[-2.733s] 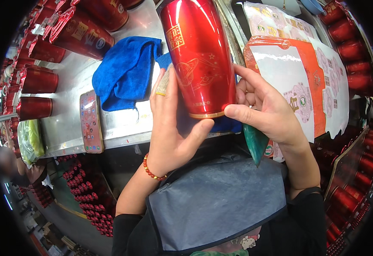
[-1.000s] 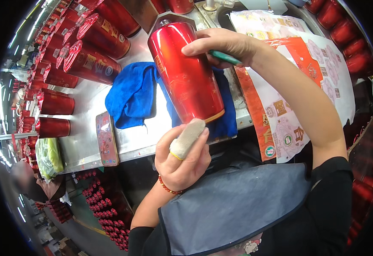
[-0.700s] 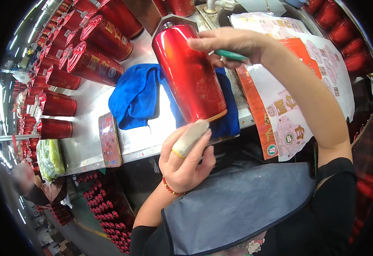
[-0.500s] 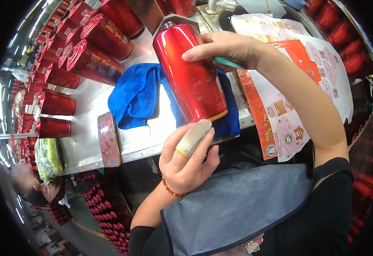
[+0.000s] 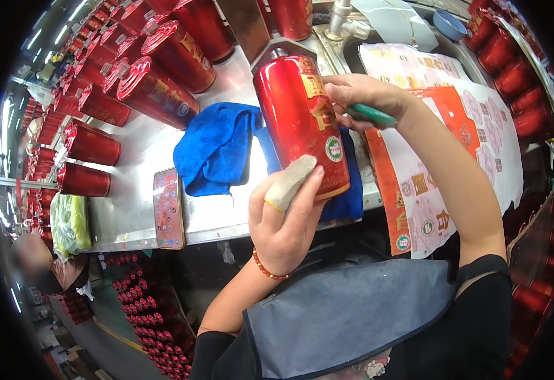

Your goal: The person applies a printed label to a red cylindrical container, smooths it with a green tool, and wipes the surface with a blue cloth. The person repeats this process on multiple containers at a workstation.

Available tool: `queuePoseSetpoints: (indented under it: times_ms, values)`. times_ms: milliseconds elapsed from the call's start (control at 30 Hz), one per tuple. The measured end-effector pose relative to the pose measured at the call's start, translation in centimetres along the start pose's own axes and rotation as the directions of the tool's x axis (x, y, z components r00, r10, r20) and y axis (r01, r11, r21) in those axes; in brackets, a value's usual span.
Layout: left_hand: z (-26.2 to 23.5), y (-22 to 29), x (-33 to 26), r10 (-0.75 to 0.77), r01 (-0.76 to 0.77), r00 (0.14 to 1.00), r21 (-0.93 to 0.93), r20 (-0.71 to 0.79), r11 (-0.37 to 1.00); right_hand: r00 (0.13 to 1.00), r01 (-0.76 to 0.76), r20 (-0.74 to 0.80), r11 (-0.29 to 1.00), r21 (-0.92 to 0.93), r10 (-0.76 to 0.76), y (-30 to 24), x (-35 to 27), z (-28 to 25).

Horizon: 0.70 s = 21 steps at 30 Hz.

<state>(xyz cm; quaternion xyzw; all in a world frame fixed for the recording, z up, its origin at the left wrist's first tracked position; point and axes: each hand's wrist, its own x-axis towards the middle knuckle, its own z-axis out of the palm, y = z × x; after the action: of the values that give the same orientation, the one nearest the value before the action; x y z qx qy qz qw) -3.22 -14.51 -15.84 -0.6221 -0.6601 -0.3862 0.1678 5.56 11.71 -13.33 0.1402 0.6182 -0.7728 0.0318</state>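
Red bottle (image 5: 289,120) leaning over the desk (image 5: 131,158), L grip (image 5: 281,225) at its lower end, R grip (image 5: 371,98) by its upper R edge. Glossy, w/ gold characters, round white-green badge facing up! L fingers lie along it, one in a fabric sleeve (image 5: 291,185), can't tell if clamped; R's holding a green tool (image 5: 373,116), forearm angling in.

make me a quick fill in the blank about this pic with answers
The left hand wears a knitted cover on one ____.
The slim object in the right hand is coloured ____.
The smartphone lies to the ____ of the blue cloth.
The red bottle has its neck pointing ____ from the grey apron.
Missing: finger; green; left; away.
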Motion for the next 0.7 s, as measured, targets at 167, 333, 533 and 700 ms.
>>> queuePoseSetpoints:
  times_ms: [167, 333, 533, 700]
  values:
    - [0.6, -0.2, -1.9, -0.251, 0.228, 0.966, -0.267, -0.058, 0.936, 0.997, -0.006, -0.074, 0.997, 0.071, 0.011, 1.7, -0.2, -0.6]
    - [0.3, 0.2, -3.1, -0.120, 0.092, 0.987, -0.228, -0.111, 0.969, 0.994, 0.014, -0.110, 0.992, 0.127, 0.000, 1.9, 0.7, 0.5]
    - [-0.7, 0.0, -2.9, 0.110, -0.120, 0.991, -0.144, -0.075, 0.982, 0.988, 0.020, -0.154, 0.998, -0.056, -0.028, -0.4, 0.6, 1.4]
    - [-1.0, 0.2, -1.3, 0.227, -0.229, 0.973, -0.132, -0.029, 0.964, 0.941, 0.025, -0.313, 0.948, -0.316, -0.129, -2.5, 0.2, 3.9]
